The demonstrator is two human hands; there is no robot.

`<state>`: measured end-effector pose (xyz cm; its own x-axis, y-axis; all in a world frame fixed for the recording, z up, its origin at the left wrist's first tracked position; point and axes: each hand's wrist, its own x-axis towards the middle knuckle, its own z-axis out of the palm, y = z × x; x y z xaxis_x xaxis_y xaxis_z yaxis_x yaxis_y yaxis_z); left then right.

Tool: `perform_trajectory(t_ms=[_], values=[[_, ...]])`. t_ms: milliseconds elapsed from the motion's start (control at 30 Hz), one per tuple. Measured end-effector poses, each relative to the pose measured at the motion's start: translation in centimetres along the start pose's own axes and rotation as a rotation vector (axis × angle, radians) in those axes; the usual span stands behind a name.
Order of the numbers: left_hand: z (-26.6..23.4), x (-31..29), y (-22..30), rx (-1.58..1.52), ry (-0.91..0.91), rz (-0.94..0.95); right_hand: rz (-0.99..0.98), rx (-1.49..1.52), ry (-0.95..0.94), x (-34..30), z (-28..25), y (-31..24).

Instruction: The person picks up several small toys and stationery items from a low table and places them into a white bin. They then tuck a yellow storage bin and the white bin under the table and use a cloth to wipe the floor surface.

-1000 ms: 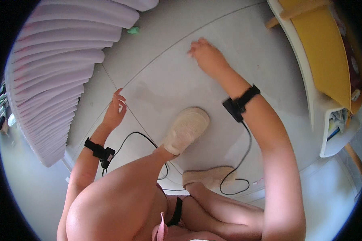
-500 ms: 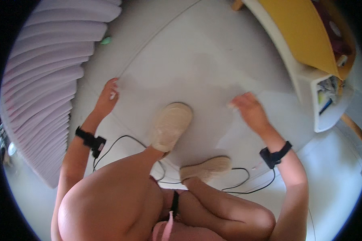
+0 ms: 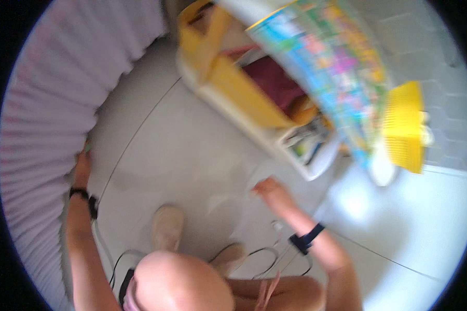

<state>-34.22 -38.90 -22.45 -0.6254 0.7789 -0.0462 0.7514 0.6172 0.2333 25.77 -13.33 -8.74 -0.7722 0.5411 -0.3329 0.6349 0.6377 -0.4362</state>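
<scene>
My left hand (image 3: 82,168) reaches forward along the floor at the foot of the pleated pale lilac fabric (image 3: 49,155). A small green thing (image 3: 88,147) shows at its fingertips. Blur and the fabric edge keep me from seeing whether the fingers are round it. Over the floor, right of my feet, my right hand (image 3: 275,196) hangs with its fingers curled and pressed together. Whatever the fingertips pinch, if anything, is too small to make out. Both wrists wear black straps with small black boxes.
Ahead stands a white and yellow storage bin (image 3: 254,103) with dark red cloth inside. A colourful printed sheet (image 3: 327,67) and a yellow ridged basket (image 3: 403,127) are to its right. Black cables (image 3: 264,254) lie around my beige shoes (image 3: 168,228) on the tiled floor (image 3: 181,150).
The view has swung right, bringing in the bin, sheet and basket. My left hand has moved to the fabric's lower edge by the green thing. My right hand stays above the floor, fingers curled.
</scene>
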Motion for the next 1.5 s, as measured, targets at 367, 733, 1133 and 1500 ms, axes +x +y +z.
perform_trajectory(t_ms=[367,733,1133,1500], values=[[-15.5,-21.7,32.9,-0.606,-0.389,0.411,0.108,0.186,0.230,-28.8,9.8,2.8],[-34.7,-21.8,63.9,-0.525,-0.137,1.154,0.427,-0.154,0.219,-24.9,10.7,8.6],[-28.5,-14.5,72.6,-0.087,-0.092,1.180,0.519,0.212,0.396,-25.5,10.4,7.4],[-30.8,-23.5,52.3,-0.328,0.540,1.095,0.633,0.512,0.876,-30.9,16.2,12.4]])
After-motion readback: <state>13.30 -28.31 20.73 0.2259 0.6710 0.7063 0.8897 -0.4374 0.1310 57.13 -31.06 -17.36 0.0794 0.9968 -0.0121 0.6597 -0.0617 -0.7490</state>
